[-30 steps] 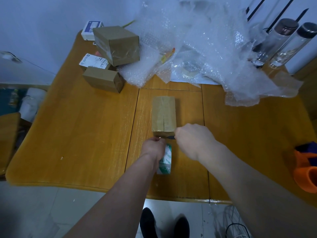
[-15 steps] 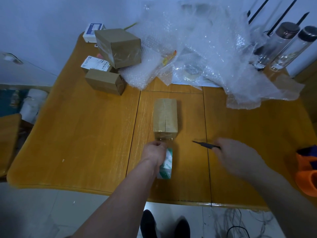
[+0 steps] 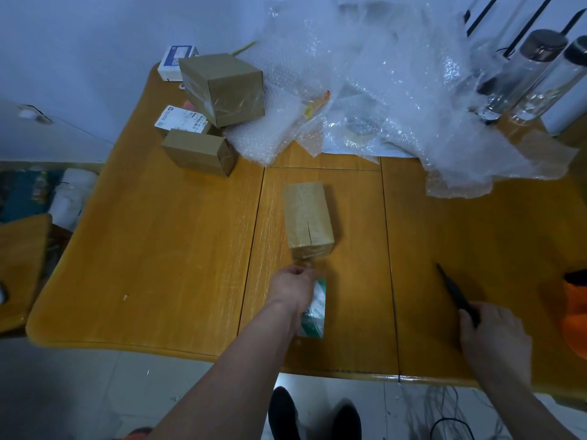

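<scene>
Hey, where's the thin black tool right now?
In the head view, the thin black tool is gripped by the right hand over the right side of the table, near the orange object and well right of the taped box.

tape roll: half hidden under left hand
black tool: handle hidden in right hand
orange thing: cut by right edge
</scene>
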`<control>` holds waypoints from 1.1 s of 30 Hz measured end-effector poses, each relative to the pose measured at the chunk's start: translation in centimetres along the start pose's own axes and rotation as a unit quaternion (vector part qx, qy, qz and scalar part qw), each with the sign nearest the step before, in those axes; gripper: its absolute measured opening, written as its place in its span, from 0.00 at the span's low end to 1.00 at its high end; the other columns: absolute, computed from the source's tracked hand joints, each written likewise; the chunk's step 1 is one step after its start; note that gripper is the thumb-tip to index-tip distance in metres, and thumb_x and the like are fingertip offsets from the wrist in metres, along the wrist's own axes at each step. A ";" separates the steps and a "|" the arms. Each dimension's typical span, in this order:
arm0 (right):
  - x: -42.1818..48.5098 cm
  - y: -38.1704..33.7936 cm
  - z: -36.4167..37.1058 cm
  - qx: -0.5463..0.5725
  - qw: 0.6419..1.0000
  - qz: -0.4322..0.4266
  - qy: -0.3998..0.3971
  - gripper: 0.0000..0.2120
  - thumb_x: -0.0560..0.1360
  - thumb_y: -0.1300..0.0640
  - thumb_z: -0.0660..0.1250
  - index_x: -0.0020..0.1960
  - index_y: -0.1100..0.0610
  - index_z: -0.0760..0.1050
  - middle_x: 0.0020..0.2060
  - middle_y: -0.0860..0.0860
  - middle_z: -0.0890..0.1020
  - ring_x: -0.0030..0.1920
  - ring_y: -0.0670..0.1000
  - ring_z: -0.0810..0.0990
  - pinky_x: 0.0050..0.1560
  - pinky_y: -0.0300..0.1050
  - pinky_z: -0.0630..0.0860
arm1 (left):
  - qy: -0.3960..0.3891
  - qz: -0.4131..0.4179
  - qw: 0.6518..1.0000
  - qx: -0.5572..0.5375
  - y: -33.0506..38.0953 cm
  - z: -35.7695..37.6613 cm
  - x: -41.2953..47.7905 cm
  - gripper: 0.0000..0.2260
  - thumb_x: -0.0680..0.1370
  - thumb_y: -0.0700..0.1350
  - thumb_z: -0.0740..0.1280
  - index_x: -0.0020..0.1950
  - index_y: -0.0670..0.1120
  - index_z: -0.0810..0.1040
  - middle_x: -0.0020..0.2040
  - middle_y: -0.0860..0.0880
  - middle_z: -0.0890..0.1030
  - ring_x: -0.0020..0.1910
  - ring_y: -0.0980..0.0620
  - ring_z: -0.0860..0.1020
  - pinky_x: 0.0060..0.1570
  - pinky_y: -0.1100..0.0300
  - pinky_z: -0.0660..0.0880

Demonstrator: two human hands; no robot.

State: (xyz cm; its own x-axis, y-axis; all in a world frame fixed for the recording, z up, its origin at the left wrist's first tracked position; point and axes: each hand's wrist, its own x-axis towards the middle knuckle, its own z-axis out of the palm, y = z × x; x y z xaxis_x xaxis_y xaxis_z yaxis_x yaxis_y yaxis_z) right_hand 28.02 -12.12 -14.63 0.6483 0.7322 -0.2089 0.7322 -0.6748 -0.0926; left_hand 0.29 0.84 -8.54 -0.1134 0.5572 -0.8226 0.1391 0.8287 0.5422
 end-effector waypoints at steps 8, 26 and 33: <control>0.7 -15.0 -5.8 0.045 0.910 -0.403 0.081 0.23 0.78 0.49 0.65 0.72 0.53 0.70 0.71 0.55 0.74 0.72 0.58 0.70 0.71 0.62 0.65 | 0.004 0.000 1.000 0.008 -0.3 0.3 0.4 0.03 0.81 0.47 0.70 0.51 0.50 0.83 0.54 0.42 0.88 0.55 0.38 0.86 0.62 0.38 0.82; 2.5 -22.3 -3.0 0.043 0.833 -0.548 -0.054 0.22 0.83 0.50 0.59 0.76 0.50 0.67 0.78 0.52 0.66 0.79 0.54 0.60 0.75 0.51 0.64 | 0.003 0.006 1.000 0.008 -2.0 0.7 1.0 0.03 0.80 0.48 0.68 0.51 0.52 0.82 0.52 0.42 0.88 0.54 0.38 0.86 0.63 0.37 0.81; 2.8 -22.4 -3.1 0.024 0.831 -0.556 -0.015 0.20 0.81 0.48 0.63 0.72 0.49 0.73 0.74 0.52 0.73 0.74 0.56 0.70 0.65 0.56 0.77 | 0.006 0.009 1.000 -0.003 -2.2 0.8 1.3 0.03 0.81 0.47 0.69 0.48 0.53 0.81 0.51 0.41 0.87 0.55 0.37 0.86 0.63 0.38 0.82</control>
State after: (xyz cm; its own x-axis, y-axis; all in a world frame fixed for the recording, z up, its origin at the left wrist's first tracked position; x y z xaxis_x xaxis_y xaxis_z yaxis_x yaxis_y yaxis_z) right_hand 14.02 5.32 -10.16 -0.4289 0.9033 0.0078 0.8657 0.4134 -0.2823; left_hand 0.57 -0.30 -10.95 -0.1225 0.5721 -0.8110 0.1350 0.8192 0.5574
